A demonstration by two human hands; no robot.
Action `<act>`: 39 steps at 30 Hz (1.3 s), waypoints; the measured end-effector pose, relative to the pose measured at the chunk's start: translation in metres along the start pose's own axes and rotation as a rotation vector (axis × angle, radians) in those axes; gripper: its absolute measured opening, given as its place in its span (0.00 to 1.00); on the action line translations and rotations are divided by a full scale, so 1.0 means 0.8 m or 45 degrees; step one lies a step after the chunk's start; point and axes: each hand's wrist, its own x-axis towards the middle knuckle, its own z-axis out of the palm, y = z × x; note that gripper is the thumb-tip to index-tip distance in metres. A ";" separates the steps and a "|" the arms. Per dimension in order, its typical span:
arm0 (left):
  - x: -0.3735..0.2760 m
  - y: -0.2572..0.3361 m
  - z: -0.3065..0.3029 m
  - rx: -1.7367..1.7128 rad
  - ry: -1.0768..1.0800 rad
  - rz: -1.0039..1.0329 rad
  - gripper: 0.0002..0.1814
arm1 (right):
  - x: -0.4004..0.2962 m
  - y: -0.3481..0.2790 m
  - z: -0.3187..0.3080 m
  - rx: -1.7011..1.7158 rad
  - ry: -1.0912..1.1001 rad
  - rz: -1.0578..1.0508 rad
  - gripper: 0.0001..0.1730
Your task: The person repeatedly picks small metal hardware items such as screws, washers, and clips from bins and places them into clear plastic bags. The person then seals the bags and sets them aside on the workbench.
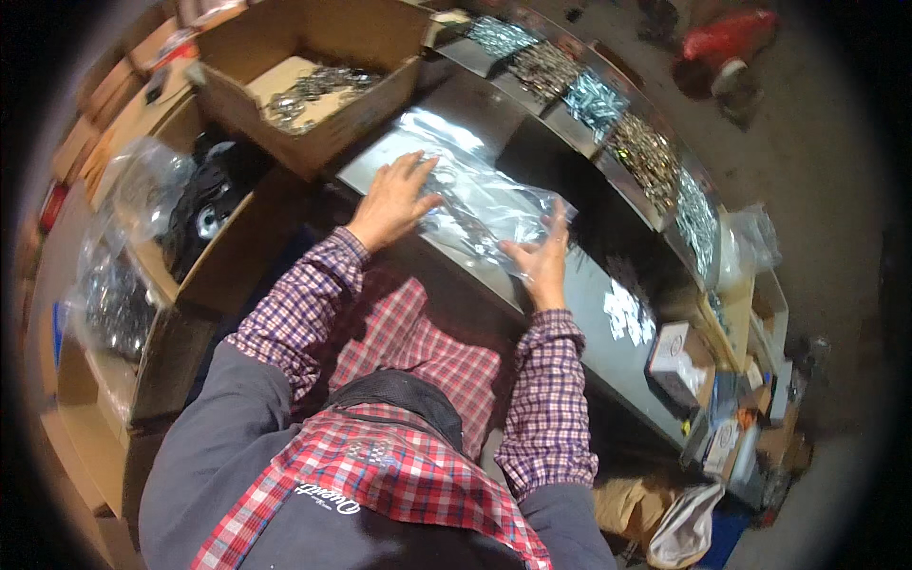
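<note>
A clear plastic bag (477,206) with small shiny parts inside lies on the metal worktop (613,356) in front of me. My left hand (399,203) rests on the bag's left end, its fingers spread. At the bag's right end, my right hand (545,253) has the plastic between thumb and fingers. Some small white pieces (628,312) lie on the worktop to the right of my right hand.
Behind the worktop runs a row of bins of screws or similar fasteners (645,160). A cardboard box (285,149) with metal rings stands at upper left, another with black items (206,192) below it. Small boxes (677,363) stand at right.
</note>
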 end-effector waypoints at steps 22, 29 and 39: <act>-0.206 -0.330 -0.167 0.779 -0.121 -0.795 0.23 | -0.113 0.001 0.008 0.406 0.943 -0.063 0.14; -0.222 -0.270 -0.212 0.449 0.472 -0.572 0.14 | -0.210 -0.130 0.143 0.309 -0.095 -0.381 0.13; -0.350 -0.017 -0.222 -1.053 -0.259 -0.621 0.11 | -0.277 -0.158 0.229 0.853 -0.977 0.218 0.14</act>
